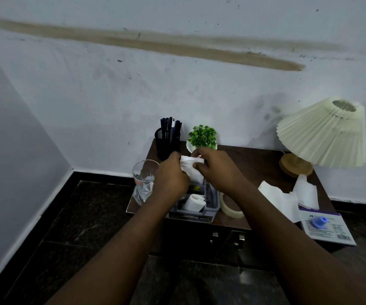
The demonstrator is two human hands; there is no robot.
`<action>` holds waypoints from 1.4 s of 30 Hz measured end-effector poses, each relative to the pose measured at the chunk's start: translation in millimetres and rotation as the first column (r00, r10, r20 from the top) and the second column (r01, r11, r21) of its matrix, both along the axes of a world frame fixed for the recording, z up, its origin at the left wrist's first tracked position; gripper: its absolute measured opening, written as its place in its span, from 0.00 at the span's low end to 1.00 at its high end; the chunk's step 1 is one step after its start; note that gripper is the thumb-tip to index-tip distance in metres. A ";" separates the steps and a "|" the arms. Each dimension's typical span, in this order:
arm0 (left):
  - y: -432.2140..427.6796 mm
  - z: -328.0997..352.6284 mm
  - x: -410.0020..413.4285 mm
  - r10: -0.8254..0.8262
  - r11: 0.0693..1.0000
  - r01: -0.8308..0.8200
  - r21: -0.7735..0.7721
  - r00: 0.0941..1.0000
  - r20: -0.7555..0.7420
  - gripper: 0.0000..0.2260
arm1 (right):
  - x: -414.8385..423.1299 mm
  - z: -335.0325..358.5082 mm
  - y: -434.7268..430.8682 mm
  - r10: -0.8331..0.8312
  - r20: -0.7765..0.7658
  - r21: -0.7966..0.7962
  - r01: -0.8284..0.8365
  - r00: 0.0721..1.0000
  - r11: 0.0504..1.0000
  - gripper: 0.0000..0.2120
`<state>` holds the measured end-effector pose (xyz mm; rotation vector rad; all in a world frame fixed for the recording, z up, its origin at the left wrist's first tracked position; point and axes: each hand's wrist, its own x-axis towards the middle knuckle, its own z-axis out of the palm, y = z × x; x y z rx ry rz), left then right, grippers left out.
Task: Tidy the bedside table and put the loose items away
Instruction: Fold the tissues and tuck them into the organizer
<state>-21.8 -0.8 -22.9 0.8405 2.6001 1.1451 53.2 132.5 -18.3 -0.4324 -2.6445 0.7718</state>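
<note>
Here the left hand (171, 175) and right hand (215, 170) both pinch the white tissue (192, 170) just above the grey organiser (213, 203); fold it small, I'd say, so it slots in beside the rolled tissue (194, 202).

Left grip (171, 177) and right grip (215, 171) meet out front, both pinching one tissue (189, 165)
</note>
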 end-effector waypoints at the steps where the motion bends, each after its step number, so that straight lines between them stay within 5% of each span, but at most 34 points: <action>1: 0.1 1.6 0.8 0.001 1.000 -0.001 -0.005 1.000 -0.003 0.16 | -0.6 -2.0 0.1 -0.009 0.007 0.005 0.009 1.000 1.000 0.07; 5: 0.0 2.9 3.1 -0.009 1.000 0.009 -0.015 1.000 -0.013 0.19 | 0.1 -10.2 2.2 -0.035 0.102 -0.017 0.037 0.994 0.999 0.09; 12: 4.1 -3.2 -1.5 0.036 0.998 -0.039 -0.056 0.998 -0.056 0.24 | 23.4 21.0 31.1 -0.217 -0.008 0.046 0.217 0.976 0.975 0.10; 19: 12.4 9.0 16.1 -0.006 0.995 0.020 0.103 0.991 -0.133 0.24 | 118.5 -1.2 106.1 -0.414 0.452 0.317 0.291 0.791 0.903 0.04; 25: 40.9 13.7 47.9 -0.168 0.965 0.175 0.193 0.984 -0.056 0.14 | 153.0 -18.4 115.4 -0.449 0.557 0.368 0.277 0.699 0.888 0.08; 28: 57.2 13.1 67.2 -0.220 0.944 0.243 0.222 0.968 -0.123 0.17 | 159.4 -22.0 111.9 -0.421 0.663 0.299 0.296 0.620 0.907 0.15; 31: 68.8 13.8 81.2 -0.311 0.901 0.364 0.235 0.921 -0.235 0.18 | 156.7 -27.0 105.7 -0.307 0.687 0.184 0.251 0.659 0.950 0.20; 36: 76.5 4.3 89.5 -0.450 0.869 0.461 0.179 0.888 -0.096 0.09 | 148.5 -42.7 94.6 -0.366 0.627 0.263 0.255 0.688 0.931 0.20; 42: 76.5 -5.1 83.2 -0.440 0.880 0.441 0.176 0.897 -0.050 0.07 | 137.1 -36.6 97.8 -0.389 0.694 0.186 0.370 0.606 0.910 0.14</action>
